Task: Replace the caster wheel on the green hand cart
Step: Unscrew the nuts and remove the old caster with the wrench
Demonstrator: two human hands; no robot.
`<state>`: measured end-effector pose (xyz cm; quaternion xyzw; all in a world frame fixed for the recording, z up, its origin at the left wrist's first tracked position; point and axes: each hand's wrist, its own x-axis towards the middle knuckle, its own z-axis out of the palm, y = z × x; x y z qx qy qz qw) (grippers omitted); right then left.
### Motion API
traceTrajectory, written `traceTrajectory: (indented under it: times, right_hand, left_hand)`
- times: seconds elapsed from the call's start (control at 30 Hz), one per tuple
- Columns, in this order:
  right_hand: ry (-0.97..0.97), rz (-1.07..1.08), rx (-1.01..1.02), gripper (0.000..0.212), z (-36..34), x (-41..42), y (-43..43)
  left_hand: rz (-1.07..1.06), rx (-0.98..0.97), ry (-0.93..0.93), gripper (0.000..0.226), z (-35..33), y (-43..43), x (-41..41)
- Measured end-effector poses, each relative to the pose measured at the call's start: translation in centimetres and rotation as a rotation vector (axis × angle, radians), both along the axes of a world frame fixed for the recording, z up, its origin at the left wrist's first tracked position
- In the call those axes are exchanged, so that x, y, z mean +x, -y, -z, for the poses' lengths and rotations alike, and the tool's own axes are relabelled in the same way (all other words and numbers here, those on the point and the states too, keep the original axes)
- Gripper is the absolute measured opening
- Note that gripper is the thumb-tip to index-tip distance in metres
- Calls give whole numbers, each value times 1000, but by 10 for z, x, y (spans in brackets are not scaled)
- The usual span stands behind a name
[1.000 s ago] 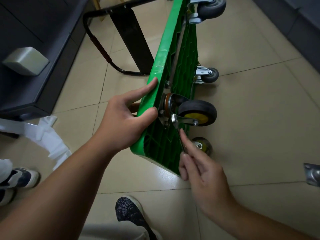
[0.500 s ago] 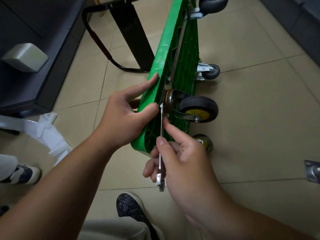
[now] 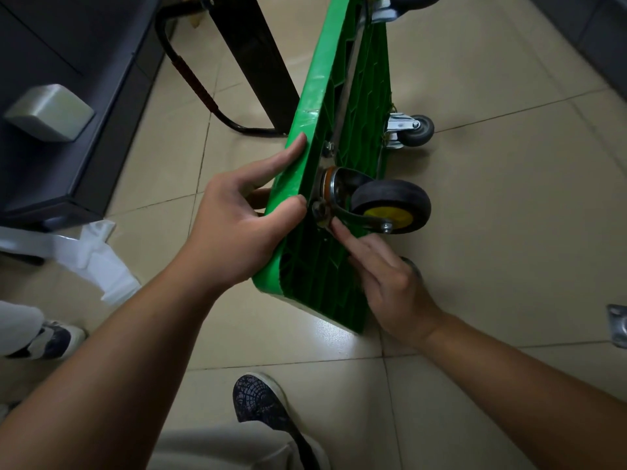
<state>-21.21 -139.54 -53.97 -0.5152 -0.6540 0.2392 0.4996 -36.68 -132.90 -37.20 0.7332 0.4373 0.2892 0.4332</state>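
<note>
Left hand [image 3: 237,232]: grips the upper long edge of the green hand cart [image 3: 319,266], thumb hooked over the rim, fingers flat on the far face. Grip unchanged from half a second ago. The cart stands tipped on its side on the tiled floor [image 3: 509,232], ribbed underside facing right.

Right hand [image 3: 386,276]: half a second ago it held a wrench upright in front of the deck. Now it has dropped back in, with the index fingertip [image 3: 336,227] at the lower corner of the caster's mounting plate [image 3: 320,208]. The wrench is no longer plainly in view, so I cannot tell whether the hand holds it or is bare.

Caster wheel [image 3: 390,206]: black tyre, yellow hub, seated on the underside near the closer end, fork pointing right.

Reading: the hand has gone back to the fastener. The wheel is in place, so probably tightening or checking a bolt.

A second wheel [image 3: 412,266] lies on the floor, mostly hidden behind the right hand.
</note>
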Motion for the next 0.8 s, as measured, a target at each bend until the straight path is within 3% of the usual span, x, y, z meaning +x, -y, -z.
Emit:
traceTrajectory:
  times: [0.1, 0.27, 0.43, 0.53, 0.8]
  right_hand:
    - [-19, 1, 18, 60, 7, 11, 14]
    - [-650, 92, -313, 53, -22, -13, 68]
    - [-1004, 28, -412, 50, -86, -50, 74]
    - [-1091, 36, -463, 47, -106, -60, 68]
    - [-1104, 123, -517, 39, -116, -60, 52]
  left_hand:
    - [-6, -9, 3, 57, -1, 1, 1]
    - [-36, -37, 24, 56, -1, 1, 3]
    - [-48, -41, 14, 55, -2, 4, 6]
    - [-56, -36, 15, 54, -2, 4, 6]
    - [-40, -34, 6, 54, -3, 3, 4]
